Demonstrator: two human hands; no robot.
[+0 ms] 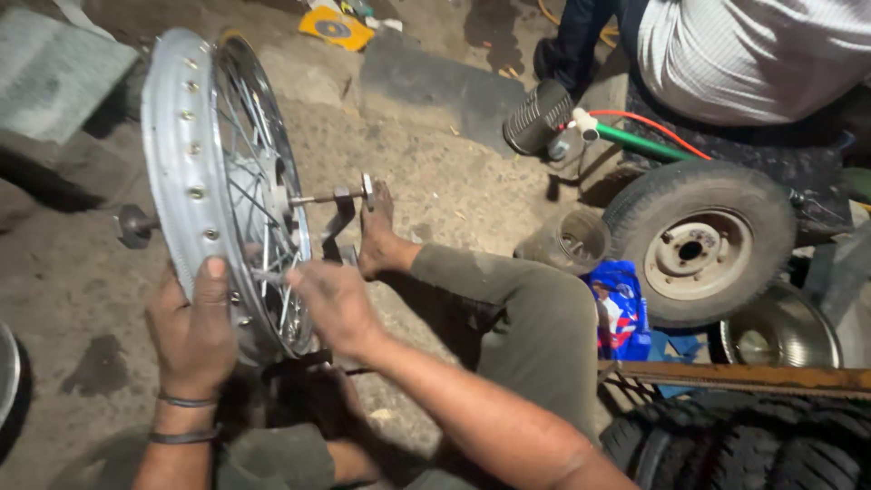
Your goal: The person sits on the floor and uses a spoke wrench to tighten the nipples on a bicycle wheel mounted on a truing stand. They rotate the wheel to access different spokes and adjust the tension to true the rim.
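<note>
A silver spoked wheel rim stands upright on an axle in a small stand on the ground. My left hand grips the rim's lower edge, thumb on the outer band. My right hand reaches into the spokes near the hub, fingers pinched around a spoke or a small tool that is hard to make out. My bare foot rests beside the axle's right end, braced against the stand.
A small tyre on a rusty rim lies to the right, with a blue packet and a metal cylinder beside it. Another person in a striped shirt sits at the top right. More tyres fill the lower right.
</note>
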